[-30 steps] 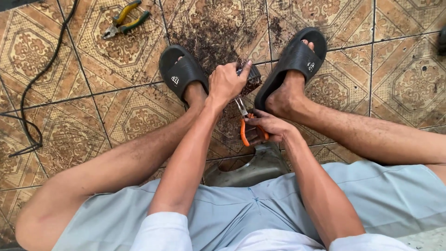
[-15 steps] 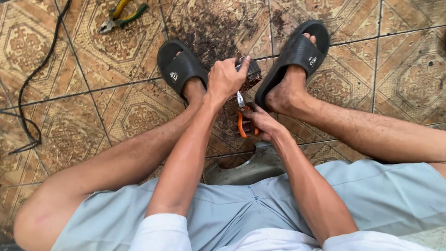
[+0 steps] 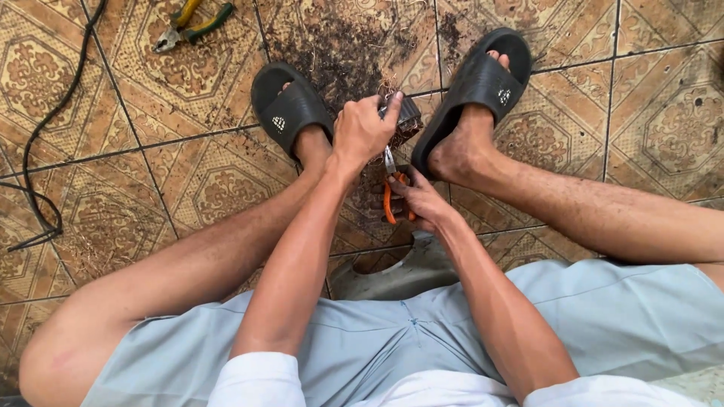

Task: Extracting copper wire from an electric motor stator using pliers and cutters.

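Patterned brown floor tiles (image 3: pixel 113 98) spread under a seated person, with dark debris (image 3: pixel 339 53) scattered between two black slide sandals, each bearing a small pale logo patch. Between the feet, the left hand (image 3: pixel 363 132) is closed around a small dark block-shaped part (image 3: pixel 406 119) with coppery strands at its edge. Just below it, the right hand (image 3: pixel 422 200) grips orange-handled cutters (image 3: pixel 392 192), their tip pointing up at the part. Yellow-and-green pliers (image 3: pixel 188 22) lie well apart at the upper left, near a black cable (image 3: pixel 45 128).
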